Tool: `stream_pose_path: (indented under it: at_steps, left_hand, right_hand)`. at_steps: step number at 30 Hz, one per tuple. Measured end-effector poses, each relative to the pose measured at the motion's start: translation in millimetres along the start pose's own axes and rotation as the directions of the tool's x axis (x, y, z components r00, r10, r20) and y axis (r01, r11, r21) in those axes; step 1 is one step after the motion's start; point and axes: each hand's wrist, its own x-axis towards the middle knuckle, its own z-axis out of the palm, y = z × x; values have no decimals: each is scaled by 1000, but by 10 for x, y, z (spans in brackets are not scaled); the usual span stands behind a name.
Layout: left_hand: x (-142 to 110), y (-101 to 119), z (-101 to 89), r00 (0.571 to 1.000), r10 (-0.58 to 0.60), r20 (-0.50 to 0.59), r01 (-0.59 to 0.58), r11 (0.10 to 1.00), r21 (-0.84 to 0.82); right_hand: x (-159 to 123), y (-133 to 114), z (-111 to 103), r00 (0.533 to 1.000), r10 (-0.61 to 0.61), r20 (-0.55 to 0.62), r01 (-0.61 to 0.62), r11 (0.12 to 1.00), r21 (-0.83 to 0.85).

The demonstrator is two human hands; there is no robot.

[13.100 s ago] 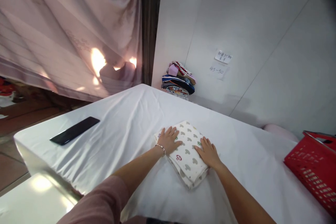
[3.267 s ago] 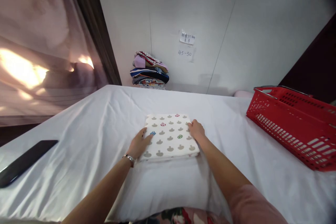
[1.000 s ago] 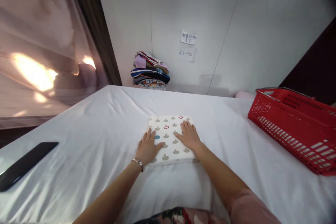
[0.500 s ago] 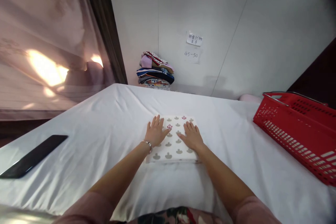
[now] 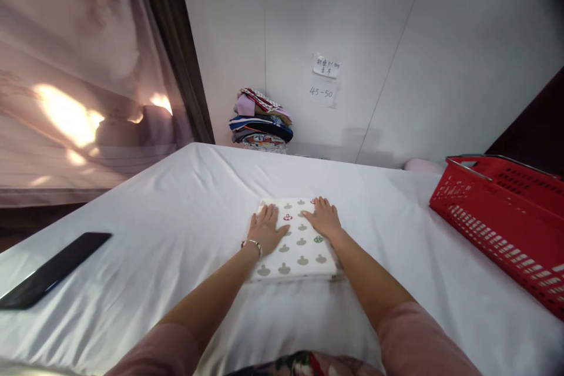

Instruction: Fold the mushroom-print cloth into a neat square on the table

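A folded white cloth (image 5: 294,252) with grey, red and green motifs lies flat on the white-covered table (image 5: 194,188) in front of me. My left hand (image 5: 265,228), with a bracelet at its wrist, rests flat on the cloth's left side, fingers spread and pointing away from me. Flat against the upper right part is my right hand (image 5: 324,217), its thumb reaching inward. Both hands are open and grip nothing. The palms cover parts of the cloth's left and right edges.
A red plastic basket (image 5: 506,211) with metal handles stands on the right. On the left lies a flat black object (image 5: 55,270). Stacked folded clothes (image 5: 262,120) sit beyond the far edge, by a wall with paper notes (image 5: 325,79). A pink curtain (image 5: 66,41) hangs left.
My right hand has slid away from me toward the cloth's upper right corner, uncovering a green motif. My left hand has shifted slightly down and right in view. Both stay flat.
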Motion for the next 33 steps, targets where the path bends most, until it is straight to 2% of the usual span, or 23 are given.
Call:
stream_pose_path:
  at_steps: [5,11,13,16,18,23,27,30,33]
  left_hand:
    - [-11,13,7,1000,-3,-2,3,1000,-9]
    - [-3,22,-5,1000,-22,11,22,1000,0]
    - [4,19,-2,1000,-26,8,26,1000,3]
    - [9,13,7,1000,-20,0,20,1000,5]
    - [6,12,17,1000,-17,-3,17,1000,4]
    - [16,19,32,1000,-22,-2,22,1000,-5]
    - [42,27,-90,999,-43,32,45,996,-80]
    - [-67,28,-232,998,-57,31,61,986,-155]
    - [-328,31,-260,999,31,-40,-35,994,-108]
  right_hand:
    - [33,143,106,1000,-18,-19,19,999,39]
    - [4,9,-58,1000,-2,31,2,1000,12]
    - [-90,-85,-106,1000,-22,11,22,1000,-20]
    - [-338,-197,-67,980,-175,-92,168,983,-73]
    - [-514,-207,20,966,-242,-92,235,969,-81]
    - [-697,-88,181,981,-191,-37,190,981,-43]
    - [-671,-60,175,979,-198,-36,197,980,-37]
    - [-671,-63,172,979,-199,-38,197,980,-38]
    - [-670,-67,175,980,-195,-31,194,980,-37]
